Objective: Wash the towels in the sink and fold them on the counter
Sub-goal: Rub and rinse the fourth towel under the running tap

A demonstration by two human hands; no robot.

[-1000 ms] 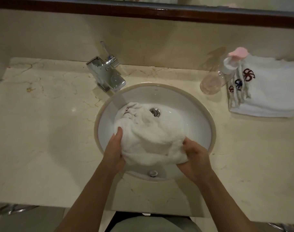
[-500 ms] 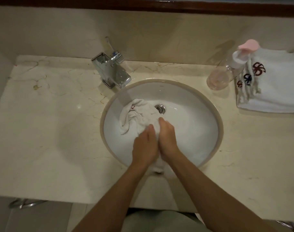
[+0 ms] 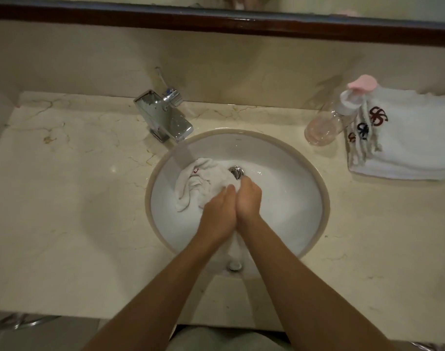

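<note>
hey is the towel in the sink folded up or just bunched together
Bunched. The towel lies crumpled in loose wrinkles in the sink, with the left hand and right hand pressed together over its near end.

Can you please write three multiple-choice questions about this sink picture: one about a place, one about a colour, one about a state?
1. Where is the folded towel stack?
A. right of the sink
B. left of the faucet
C. inside the sink

2. What colour is the pump bottle cap?
A. green
B. pink
C. black

3. What are the hands doing?
A. resting on the counter
B. turning the faucet
C. pressed together on the towel

Answers:
1 A, it lies on the counter past the sink rim.
2 B, the top is pink.
3 C, left hand and right hand squeeze the wet towel.
</note>
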